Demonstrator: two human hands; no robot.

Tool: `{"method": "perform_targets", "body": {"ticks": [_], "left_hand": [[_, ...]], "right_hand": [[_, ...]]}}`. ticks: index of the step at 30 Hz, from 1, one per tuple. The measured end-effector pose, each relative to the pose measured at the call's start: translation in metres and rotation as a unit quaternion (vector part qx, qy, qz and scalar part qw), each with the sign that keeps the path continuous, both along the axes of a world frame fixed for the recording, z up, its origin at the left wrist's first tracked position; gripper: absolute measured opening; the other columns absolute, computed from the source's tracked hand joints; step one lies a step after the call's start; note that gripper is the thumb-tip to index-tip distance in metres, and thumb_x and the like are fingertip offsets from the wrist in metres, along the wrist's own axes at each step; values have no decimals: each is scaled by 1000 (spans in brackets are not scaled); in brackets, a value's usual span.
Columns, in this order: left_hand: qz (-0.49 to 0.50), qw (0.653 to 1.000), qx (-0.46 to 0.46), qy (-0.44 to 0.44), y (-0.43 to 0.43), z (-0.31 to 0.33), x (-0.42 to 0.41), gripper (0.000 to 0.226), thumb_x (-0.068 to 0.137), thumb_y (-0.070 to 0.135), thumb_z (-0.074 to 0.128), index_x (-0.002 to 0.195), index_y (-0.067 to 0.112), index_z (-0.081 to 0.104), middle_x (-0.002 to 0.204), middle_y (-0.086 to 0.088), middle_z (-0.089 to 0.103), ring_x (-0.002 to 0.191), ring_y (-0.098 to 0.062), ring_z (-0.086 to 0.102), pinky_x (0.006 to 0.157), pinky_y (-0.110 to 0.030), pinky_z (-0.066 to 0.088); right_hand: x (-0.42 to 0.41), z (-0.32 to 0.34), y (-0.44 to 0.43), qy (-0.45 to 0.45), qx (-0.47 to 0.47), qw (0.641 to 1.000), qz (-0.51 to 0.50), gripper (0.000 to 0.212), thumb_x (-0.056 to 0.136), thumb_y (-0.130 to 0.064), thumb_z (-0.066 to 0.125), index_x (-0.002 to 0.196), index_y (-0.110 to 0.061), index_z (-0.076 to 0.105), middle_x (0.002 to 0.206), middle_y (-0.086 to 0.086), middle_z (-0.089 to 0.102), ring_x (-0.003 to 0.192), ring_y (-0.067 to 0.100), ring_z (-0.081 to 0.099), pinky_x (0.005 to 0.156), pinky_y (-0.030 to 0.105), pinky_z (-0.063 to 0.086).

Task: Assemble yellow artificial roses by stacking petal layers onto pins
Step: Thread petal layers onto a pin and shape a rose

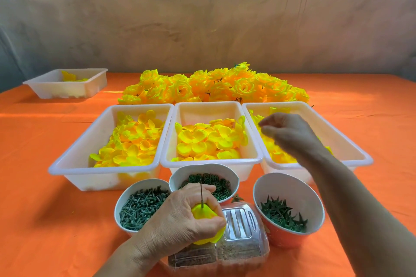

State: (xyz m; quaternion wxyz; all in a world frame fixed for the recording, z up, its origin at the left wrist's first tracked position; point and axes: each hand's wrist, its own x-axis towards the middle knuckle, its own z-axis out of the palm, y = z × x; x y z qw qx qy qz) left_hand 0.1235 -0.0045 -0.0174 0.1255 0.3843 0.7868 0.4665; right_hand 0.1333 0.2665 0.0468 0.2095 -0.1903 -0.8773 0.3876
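l hand (180, 218) grip curled rnd petals (203, 213) on pin (201, 193); r hand (292, 135) blurred

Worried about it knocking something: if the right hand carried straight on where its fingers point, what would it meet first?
Most likely the yellow petals at the left side of the right tray, just ahead of the right hand. If it runs level, the middle tray comes next; blur leaves height unclear.

1. Three trays (211, 103) side by side on the surface (33, 186), petals (202, 139) in each.
2. Behind them, a heap of roses (213, 87); far back left, a fourth tray (67, 94).
3. Before the trays, three bowls (288, 186); nearest, a box (238, 220).
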Motion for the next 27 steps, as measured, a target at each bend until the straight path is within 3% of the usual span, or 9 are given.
{"method": "perform_targets", "body": {"ticks": [2, 5, 8, 13, 16, 18, 22, 27], "left_hand": [[5, 1000, 0, 2, 1, 1, 0, 13, 66, 35, 77, 78, 33, 73, 109, 41, 58, 119, 20, 44, 85, 2, 29], [17, 1000, 2, 3, 3, 2, 2, 13, 64, 38, 74, 77, 34, 73, 109, 43, 57, 117, 21, 45, 87, -3, 31], [23, 1000, 6, 16, 3, 0, 3, 14, 64, 37, 74, 77, 32, 72, 108, 41, 58, 116, 20, 47, 84, 3, 30], [28, 999, 12, 29, 4, -2, 1, 13, 65, 34, 75, 76, 28, 73, 105, 36, 62, 115, 17, 49, 83, 6, 29], [31, 999, 17, 19, 6, -1, 2, 14, 64, 39, 73, 76, 31, 73, 108, 38, 60, 116, 17, 49, 83, 5, 31], [33, 999, 21, 16, 6, -2, 3, 13, 64, 38, 73, 75, 32, 73, 108, 34, 62, 115, 17, 50, 82, 4, 32], [42, 999, 18, 19, 4, -2, 1, 8, 66, 33, 74, 74, 31, 73, 105, 31, 64, 115, 16, 50, 83, 4, 31], [49, 999, 10, 20, 4, -3, 3, 6, 64, 36, 73, 70, 38, 71, 106, 24, 67, 113, 17, 50, 84, 4, 30]], "right_hand": [[-19, -3, 34, -26, 62, 994, -85, 25, 85, -13, 60, 106, -20, 72, 108, 5, 72, 99, 25, 64, 84, 32, 47], [-41, -15, 73, -88, 78, 982, -149, 37, 85, -9, 55, 119, -20, 67, 119, 13, 66, 110, 34, 59, 87, 32, 45], [-55, -29, 88, -139, 92, 975, -146, 47, 84, -7, 51, 125, -25, 63, 127, 12, 62, 114, 35, 56, 82, 31, 42], [-73, -42, 86, -213, 144, 961, -99, 54, 85, -11, 47, 133, -35, 55, 138, 11, 54, 125, 36, 47, 96, 34, 42], [-78, -51, 85, -271, 177, 942, -87, 57, 87, -11, 45, 140, -32, 48, 149, 9, 43, 135, 34, 40, 111, 41, 34], [-81, -57, 86, -280, 176, 939, -92, 55, 88, -10, 45, 141, -25, 48, 149, 11, 44, 135, 36, 40, 112, 44, 32], [-83, -60, 84, -173, 118, 967, -143, 48, 89, -12, 48, 135, -23, 56, 142, 12, 52, 129, 37, 46, 105, 40, 41], [-75, -51, 82, 42, 151, 969, -191, 31, 95, -13, 51, 119, -15, 69, 126, 16, 63, 117, 39, 54, 97, 40, 41]]}}
